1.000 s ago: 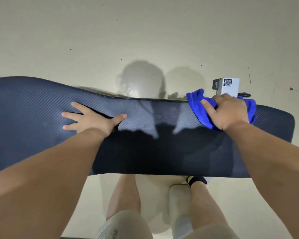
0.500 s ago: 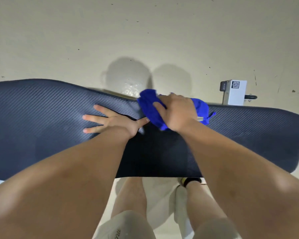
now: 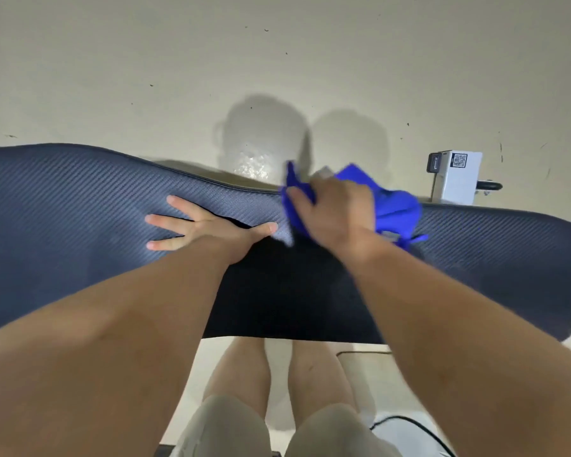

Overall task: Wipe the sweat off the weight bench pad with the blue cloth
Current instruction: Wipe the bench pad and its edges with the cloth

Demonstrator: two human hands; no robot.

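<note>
A long dark bench pad with a woven texture stretches across the view from left to right. My left hand lies flat on it with fingers spread, left of centre. My right hand presses a bunched blue cloth onto the pad near its far edge, just right of my left thumb. The cloth sticks out on both sides of the hand and is blurred by motion.
Pale floor lies beyond the pad, with my shadow on it. A small white box with a QR code stands past the pad's far right edge. My bare legs show below the pad's near edge.
My right hand slid the blue cloth leftward along the far edge from the right end to near my left thumb. My left hand stayed flat on the pad.
</note>
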